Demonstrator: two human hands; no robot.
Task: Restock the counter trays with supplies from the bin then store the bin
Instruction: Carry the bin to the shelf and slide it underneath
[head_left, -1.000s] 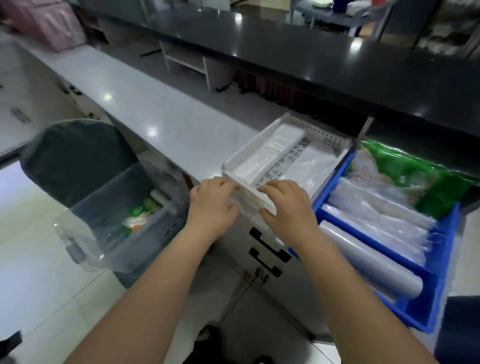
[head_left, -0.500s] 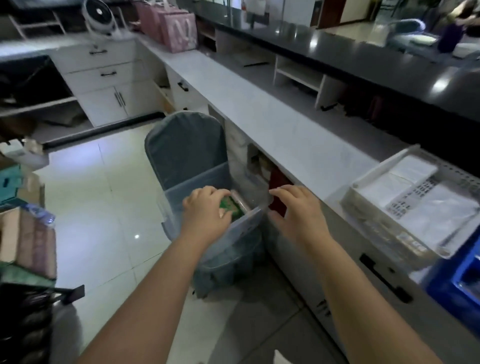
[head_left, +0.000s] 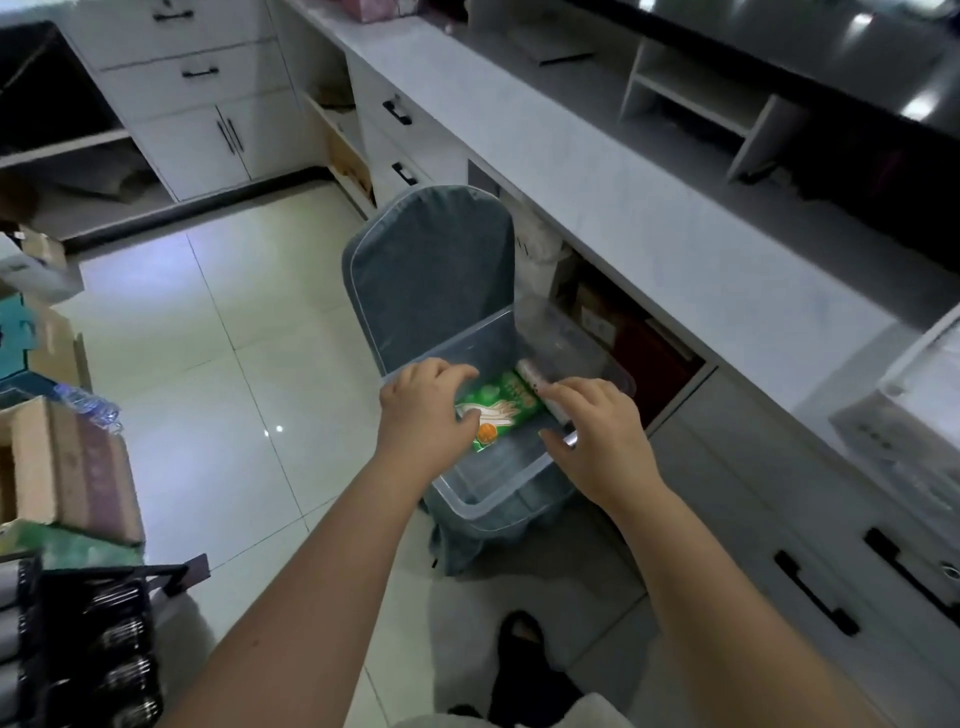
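- A clear bin (head_left: 488, 499) sat on a covered chair (head_left: 431, 270) at frame centre, holding a green packet (head_left: 501, 402) and a roll (head_left: 535, 379).
- Left hand (head_left: 423, 410) and right hand (head_left: 597, 431) reached in with fingers spread, gripping nothing, the packet between them.
- A white tray (head_left: 904, 410) sat at the right edge on the counter (head_left: 649, 208).

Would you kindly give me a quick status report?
Left hand and right hand open, reaching into clear bin. Green packet inside, ungrasped. Nothing blocking.
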